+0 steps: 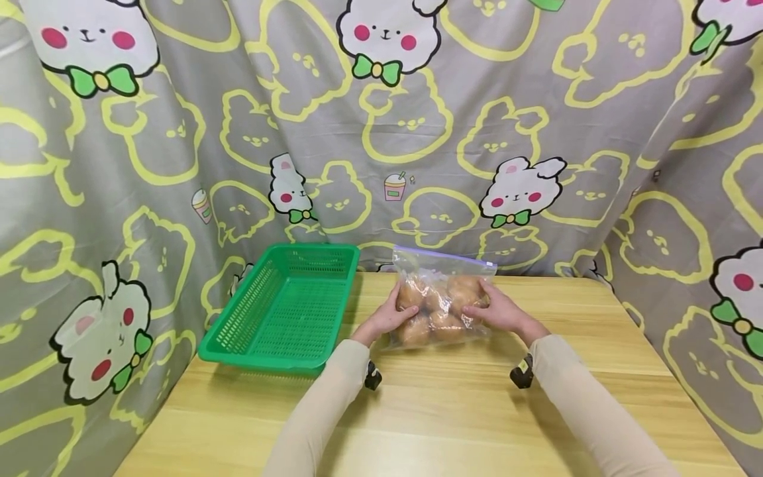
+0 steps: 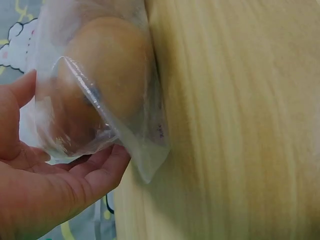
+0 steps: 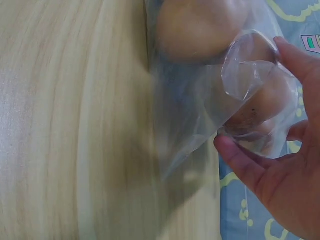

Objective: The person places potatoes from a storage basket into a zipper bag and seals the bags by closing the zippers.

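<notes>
A clear zip bag with a purple seal strip stands tilted over the table, holding several round, orange-brown, fruit-like things. Its white slider sits at the right end of the strip. My left hand grips the bag's left side, thumb across the front. On the opposite side my right hand holds it the same way, thumb over the front and fingers around the edge. In the right wrist view, a loose fold of plastic sticks out beside the fingertips.
To the left a green plastic basket with slotted walls stands on the wooden table; no contents show in it. Patterned grey curtains hang behind the table and along both sides.
</notes>
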A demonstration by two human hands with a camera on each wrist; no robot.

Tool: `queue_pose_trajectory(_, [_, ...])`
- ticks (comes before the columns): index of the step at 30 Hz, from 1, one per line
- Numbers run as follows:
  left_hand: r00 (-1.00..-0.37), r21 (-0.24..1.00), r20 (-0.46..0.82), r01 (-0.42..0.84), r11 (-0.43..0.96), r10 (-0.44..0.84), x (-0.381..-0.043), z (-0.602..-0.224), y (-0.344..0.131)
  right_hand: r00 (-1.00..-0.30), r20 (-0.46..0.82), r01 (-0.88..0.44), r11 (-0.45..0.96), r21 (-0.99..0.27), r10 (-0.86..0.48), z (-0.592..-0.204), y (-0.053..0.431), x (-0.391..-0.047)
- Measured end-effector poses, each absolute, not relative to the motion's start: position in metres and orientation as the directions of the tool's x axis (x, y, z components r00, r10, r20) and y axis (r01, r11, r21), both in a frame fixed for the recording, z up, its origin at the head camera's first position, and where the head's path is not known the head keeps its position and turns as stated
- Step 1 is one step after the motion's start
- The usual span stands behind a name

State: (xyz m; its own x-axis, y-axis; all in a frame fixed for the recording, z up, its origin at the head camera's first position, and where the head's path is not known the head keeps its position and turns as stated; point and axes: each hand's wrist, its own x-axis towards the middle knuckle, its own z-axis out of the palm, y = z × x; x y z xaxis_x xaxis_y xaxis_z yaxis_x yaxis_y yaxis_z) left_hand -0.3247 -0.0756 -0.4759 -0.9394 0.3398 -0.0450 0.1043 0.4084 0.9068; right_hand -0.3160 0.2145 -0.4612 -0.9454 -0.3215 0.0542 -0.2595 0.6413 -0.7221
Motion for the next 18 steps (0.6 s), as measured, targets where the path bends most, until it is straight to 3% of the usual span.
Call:
queue_pose_trajectory(8, [-0.932,0.894,-0.091,0.078,0.44,0.351,-0.321,-0.467,-0.083,-0.959,0.059,-0.252,0.735,-0.629,-0.278,-0.449,0.213,-0.31])
queue_pose_trajectory(18, [-0.973,0.69,-0.067,0.116,0.715,0.223,-0.299,-0.439,-0.089,-0.966,0.096,-0.255,0.804,-0.537,-0.242,-0.442,0.214,-0.292])
